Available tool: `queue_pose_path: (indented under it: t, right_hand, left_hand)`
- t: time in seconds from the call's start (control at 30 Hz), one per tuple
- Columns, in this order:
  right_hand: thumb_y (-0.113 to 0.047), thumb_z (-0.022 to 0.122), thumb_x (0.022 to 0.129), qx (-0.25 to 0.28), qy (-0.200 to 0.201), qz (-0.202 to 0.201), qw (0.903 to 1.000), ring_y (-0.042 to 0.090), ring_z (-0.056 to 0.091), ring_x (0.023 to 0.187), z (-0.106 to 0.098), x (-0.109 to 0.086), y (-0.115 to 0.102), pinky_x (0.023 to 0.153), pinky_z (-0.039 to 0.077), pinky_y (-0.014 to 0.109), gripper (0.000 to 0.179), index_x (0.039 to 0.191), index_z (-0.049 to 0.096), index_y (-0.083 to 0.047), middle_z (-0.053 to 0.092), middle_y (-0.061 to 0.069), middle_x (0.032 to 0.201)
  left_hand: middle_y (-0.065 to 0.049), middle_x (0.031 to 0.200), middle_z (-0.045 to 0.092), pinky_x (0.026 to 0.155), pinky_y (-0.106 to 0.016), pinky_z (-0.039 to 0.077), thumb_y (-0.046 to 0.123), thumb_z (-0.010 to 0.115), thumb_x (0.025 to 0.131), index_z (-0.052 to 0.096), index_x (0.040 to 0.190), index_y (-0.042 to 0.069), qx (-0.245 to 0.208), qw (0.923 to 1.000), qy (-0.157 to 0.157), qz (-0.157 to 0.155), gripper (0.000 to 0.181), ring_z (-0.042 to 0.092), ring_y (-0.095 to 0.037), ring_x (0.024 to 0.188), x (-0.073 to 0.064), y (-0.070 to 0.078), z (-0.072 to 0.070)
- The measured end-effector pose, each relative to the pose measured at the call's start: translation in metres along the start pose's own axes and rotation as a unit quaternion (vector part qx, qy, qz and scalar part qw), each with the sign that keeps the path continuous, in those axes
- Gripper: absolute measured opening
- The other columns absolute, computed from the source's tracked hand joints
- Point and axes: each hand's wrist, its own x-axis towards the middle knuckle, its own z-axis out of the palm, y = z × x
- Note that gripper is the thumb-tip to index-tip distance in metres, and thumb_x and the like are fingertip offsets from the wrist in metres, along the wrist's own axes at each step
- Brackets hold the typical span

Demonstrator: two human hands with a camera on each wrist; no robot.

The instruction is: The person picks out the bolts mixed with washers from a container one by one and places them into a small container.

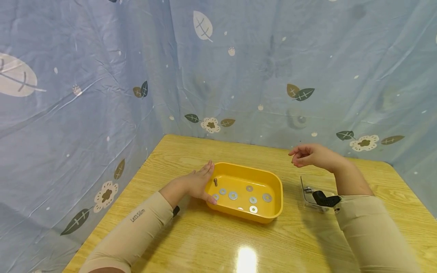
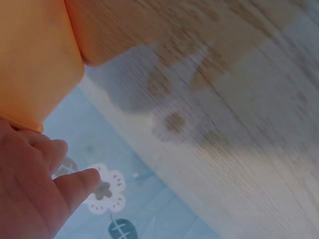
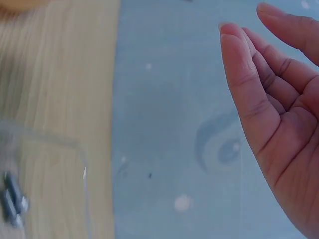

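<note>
My left hand (image 1: 198, 184) holds the left end of a yellow tray (image 1: 248, 215), its thumb over the near-left rim and its fingers along the far-left corner. Several flat metal washers (image 1: 233, 195) and one small screw (image 1: 215, 182) lie on the tray floor. To the right, my right hand (image 1: 312, 156) hovers above the table, its fingers loosely curled. The right wrist view shows its thumb apart from the fingers (image 3: 241, 74) and nothing between them. Below the right wrist stands a clear plastic box (image 1: 304, 203), partly hidden, with metal bolts (image 3: 12, 199) in it.
The wooden table (image 1: 191, 242) ends at a blue patterned curtain (image 1: 246, 76) behind and another on the left. Black wrist camera gear (image 1: 326, 199) at the right wrist covers part of the clear box. Light glares off the table's near part.
</note>
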Motion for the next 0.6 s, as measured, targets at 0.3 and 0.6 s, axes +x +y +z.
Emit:
queue_pose_path:
  t: [0.3, 0.6]
  right_hand:
    - [-0.015, 0.063, 0.086, -0.022, -0.018, -0.015, 0.9995, 0.024, 0.059, 0.091, 0.023, 0.036, -0.029, 0.084, 0.048, 0.037, 0.034, 0.115, 0.055, 0.0, 0.06, 0.016, 0.097]
    - [-0.009, 0.06, 0.088, 0.009, -0.047, -0.031, 0.9984, 0.026, 0.06, 0.086, 0.049, 0.066, -0.049, 0.083, 0.049, 0.04, 0.03, 0.115, 0.055, 0.002, 0.061, 0.016, 0.096]
  left_hand:
    - [-0.008, 0.149, -0.022, 0.108, -0.054, 0.01, 0.075, 0.06, 0.06, -0.01, 0.145, 0.004, -0.01, 0.9999, 0.001, 0.002, 0.131, -0.006, -0.02, 0.139, -0.002, 0.0, 0.0]
    - [-0.008, 0.149, -0.022, 0.108, -0.052, 0.011, 0.079, 0.056, 0.057, -0.011, 0.145, 0.004, -0.002, 1.0, 0.002, 0.004, 0.134, -0.007, -0.019, 0.139, -0.001, 0.0, 0.0]
